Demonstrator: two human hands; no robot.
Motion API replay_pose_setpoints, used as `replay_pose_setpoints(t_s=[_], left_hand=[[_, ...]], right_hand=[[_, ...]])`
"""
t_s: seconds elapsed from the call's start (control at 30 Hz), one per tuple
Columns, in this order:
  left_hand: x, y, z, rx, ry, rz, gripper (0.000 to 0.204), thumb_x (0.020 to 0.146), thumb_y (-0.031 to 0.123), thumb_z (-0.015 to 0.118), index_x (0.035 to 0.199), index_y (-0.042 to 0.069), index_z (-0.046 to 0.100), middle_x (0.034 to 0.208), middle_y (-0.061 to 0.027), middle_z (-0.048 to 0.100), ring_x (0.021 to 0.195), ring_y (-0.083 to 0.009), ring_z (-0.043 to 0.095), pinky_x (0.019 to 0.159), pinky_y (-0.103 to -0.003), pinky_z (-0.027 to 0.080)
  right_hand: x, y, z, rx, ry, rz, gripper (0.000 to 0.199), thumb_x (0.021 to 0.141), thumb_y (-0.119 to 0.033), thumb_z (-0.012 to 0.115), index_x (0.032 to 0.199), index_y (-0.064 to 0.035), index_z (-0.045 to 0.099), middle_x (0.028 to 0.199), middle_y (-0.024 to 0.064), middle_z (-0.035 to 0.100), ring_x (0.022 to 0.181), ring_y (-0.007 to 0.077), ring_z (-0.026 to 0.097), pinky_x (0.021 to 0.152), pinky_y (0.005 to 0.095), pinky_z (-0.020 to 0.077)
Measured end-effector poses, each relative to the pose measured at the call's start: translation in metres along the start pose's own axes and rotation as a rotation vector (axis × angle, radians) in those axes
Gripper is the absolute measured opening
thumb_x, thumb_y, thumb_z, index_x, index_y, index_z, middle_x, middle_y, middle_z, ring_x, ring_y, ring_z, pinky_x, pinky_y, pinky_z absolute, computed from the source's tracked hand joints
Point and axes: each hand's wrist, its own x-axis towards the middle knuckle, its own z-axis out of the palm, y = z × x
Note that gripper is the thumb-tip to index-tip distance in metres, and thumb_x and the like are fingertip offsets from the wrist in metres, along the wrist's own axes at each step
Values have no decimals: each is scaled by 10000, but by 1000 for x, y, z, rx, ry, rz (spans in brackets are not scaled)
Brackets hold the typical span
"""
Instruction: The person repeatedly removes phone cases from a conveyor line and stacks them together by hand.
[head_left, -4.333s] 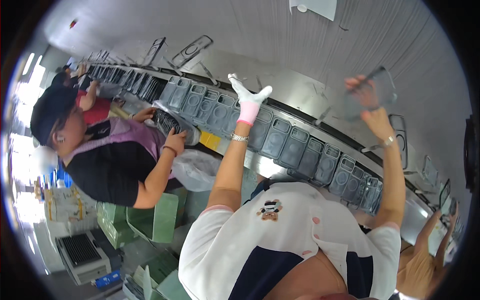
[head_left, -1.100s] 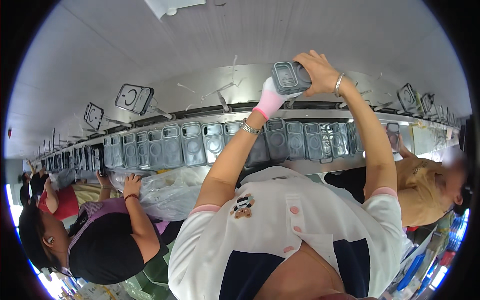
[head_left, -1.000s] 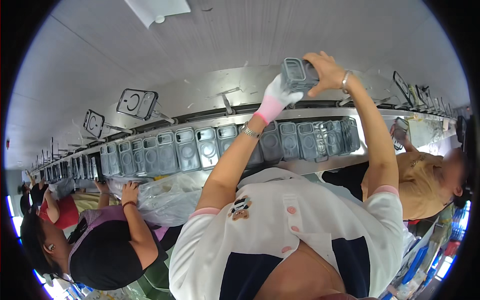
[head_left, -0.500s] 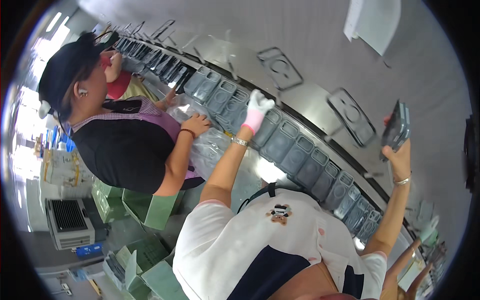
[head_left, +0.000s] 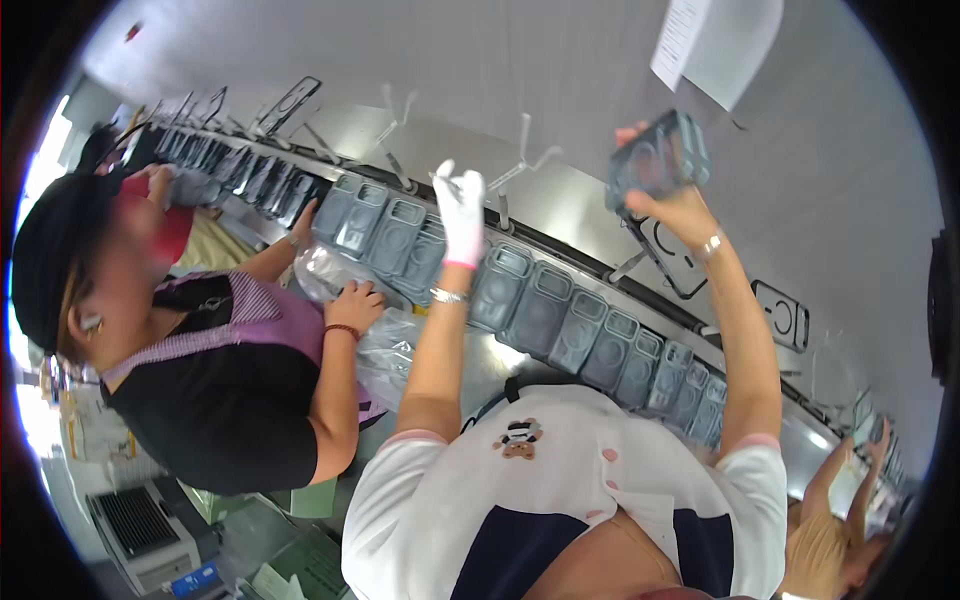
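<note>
My right hand (head_left: 672,208) is raised toward the white wall and grips a dark translucent phone case (head_left: 658,160) by its lower edge. My left hand (head_left: 462,215), in a white glove with a pink cuff, points up with straight fingers. Its fingertips are at a thin wire hook (head_left: 442,180) on the metal rail. Just below both hands a long row of grey phone cases (head_left: 540,312) hangs side by side on that rail.
A co-worker in a black cap and purple striped apron (head_left: 215,340) stands at my left, a hand on clear plastic bags (head_left: 345,290). More cases hang on the wall (head_left: 788,316). A paper sheet (head_left: 715,40) is pinned above. Another person (head_left: 840,520) works at lower right.
A second ago both hands were together on a case above the row. Now they are apart: the right holds the case aloft, and the left has risen from the row to the hook.
</note>
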Motion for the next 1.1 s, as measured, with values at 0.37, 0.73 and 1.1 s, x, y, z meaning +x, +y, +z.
replay_pose_setpoints(t_s=[0.37, 0.73, 1.1], left_hand=[[-44, -12, 62, -222, -670, -204, 265, 888, 60, 622, 1111, 45, 478, 1055, -84, 611, 1022, -165, 569, 939, -296, 434], [-139, -28, 170, 256, -1011, 108, 446, 768, 38, 725, 1178, 23, 550, 1048, -49, 649, 887, -173, 640, 797, -286, 516], [-225, -134, 167, 443, -1128, -115, 711, 762, 179, 772, 1350, 0, 415, 1227, -178, 597, 1162, -252, 577, 996, -344, 445]], right_hand=[[-80, 27, -58, 118, -14, 68, 946, 592, -269, 909, 1376, -126, 400, 1282, 42, 522, 1188, 176, 488, 1007, 349, 409], [-123, 3, -72, -979, -137, 148, 1028, 422, -372, 905, 1296, -47, 471, 1179, 93, 528, 1118, 314, 422, 999, 413, 345], [-278, -27, -104, -1125, 319, 241, 951, 543, -446, 861, 1290, -36, 438, 1279, 144, 442, 1144, 338, 434, 1003, 434, 335]])
